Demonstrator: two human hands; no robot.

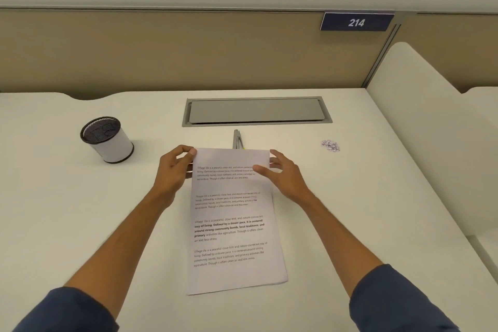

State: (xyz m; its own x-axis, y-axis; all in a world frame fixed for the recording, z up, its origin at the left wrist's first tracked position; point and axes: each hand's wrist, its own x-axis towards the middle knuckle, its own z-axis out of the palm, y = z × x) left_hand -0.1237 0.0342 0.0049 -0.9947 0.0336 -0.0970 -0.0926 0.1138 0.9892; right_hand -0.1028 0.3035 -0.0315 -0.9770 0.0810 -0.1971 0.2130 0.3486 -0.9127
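Observation:
A stack of white printed sheets (234, 224) lies on the pale desk (80, 224), long side running away from me. My left hand (173, 170) pinches its far left corner between thumb and fingers. My right hand (285, 172) holds the far right corner, thumb on top of the page and fingers at the edge. Just beyond the sheets' far edge lies a grey pen-like object (237, 139), partly hidden under the paper.
A black mesh pen cup (107, 139) stands at the left. A small heap of paper clips (330, 145) lies at the right. A grey cable hatch (256, 111) is set into the desk behind. A partition carries a sign reading 214 (356, 22).

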